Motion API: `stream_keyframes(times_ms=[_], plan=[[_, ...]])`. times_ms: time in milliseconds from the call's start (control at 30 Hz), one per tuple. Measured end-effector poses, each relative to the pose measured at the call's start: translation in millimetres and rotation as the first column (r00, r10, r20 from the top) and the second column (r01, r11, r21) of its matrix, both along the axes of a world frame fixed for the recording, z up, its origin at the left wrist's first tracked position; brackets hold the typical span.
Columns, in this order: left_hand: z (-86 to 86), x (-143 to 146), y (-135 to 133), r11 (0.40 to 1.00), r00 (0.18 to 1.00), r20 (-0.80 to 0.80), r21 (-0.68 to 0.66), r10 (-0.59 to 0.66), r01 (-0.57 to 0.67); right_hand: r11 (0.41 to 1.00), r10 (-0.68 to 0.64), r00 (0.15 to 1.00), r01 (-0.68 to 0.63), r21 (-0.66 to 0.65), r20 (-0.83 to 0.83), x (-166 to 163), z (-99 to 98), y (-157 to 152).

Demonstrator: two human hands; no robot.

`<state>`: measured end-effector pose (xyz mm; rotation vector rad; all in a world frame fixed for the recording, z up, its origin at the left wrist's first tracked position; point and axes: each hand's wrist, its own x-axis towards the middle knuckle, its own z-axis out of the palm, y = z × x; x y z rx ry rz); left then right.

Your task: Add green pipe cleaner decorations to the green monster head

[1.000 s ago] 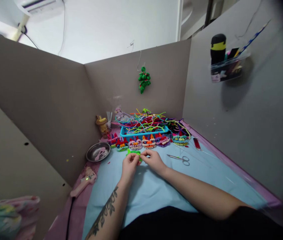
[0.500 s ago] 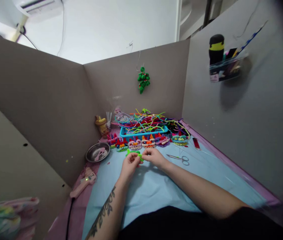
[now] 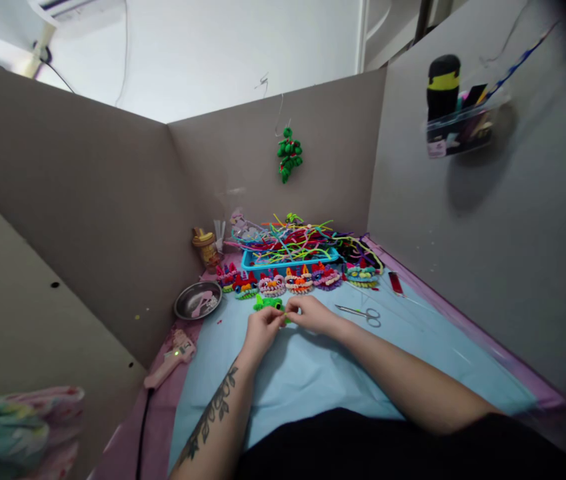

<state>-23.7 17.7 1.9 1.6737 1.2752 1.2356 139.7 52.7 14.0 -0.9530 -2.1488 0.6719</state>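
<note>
Both hands meet over the light blue mat (image 3: 313, 380) and pinch a small bright green pipe-cleaner piece (image 3: 269, 304). My left hand (image 3: 261, 331) grips its near side with closed fingers. My right hand (image 3: 311, 313) pinches its right end. Just behind the hands runs a row of finished colourful pipe-cleaner figures (image 3: 297, 282). A blue tray (image 3: 290, 261) heaped with loose pipe cleaners stands behind that row.
Scissors (image 3: 363, 313) lie to the right of my hands. A metal bowl (image 3: 197, 301) and a pink glue gun (image 3: 170, 359) sit at the left. A small jar (image 3: 206, 248) stands by the back corner. Grey partition walls enclose the desk; a green ornament (image 3: 289, 154) hangs on the back wall.
The camera view shifted slightly. Both hands stayed together on the green piece, with small finger movements only.
</note>
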Motion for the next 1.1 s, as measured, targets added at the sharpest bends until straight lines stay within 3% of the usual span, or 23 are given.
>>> stream_keyframes(times_ms=[167, 333, 500, 833, 967, 1100], plan=[[4.6, 0, 4, 0.987, 0.916, 0.394, -0.160, 0.077, -0.014, 0.970, 0.010, 0.974, -0.064, -0.234, -0.226, -2, -4.2, 2], [5.1, 0, 3, 0.984, 0.888, 0.453, -0.176, 0.082, -0.001, 0.915, -0.033, 0.953, -0.092, -0.392, -0.300, -5, -6.6, 0], [5.5, 2, 1, 0.985, 0.922, 0.376, -0.173, 0.090, -0.026, 0.910, -0.023, 0.957, -0.099, -0.402, -0.288, -2, -1.0, -1], [11.0, 6, -7, 0.996, 0.998, 0.055, -0.081, 0.036, -0.031, 0.917, 0.027, 0.983, -0.095, -0.387, -0.179, 9, 3.6, 5], [10.8, 5, -5, 0.987, 0.983, 0.181, -0.159, 0.019, 0.010, 0.908, 0.058, 0.975, -0.141, -0.394, -0.216, 9, 5.3, 5], [8.9, 3, -2, 0.965, 0.926, 0.377, -0.251, 0.020, 0.081, 0.961, 0.078, 0.939, -0.160, -0.226, -0.334, 7, 6.7, 3]])
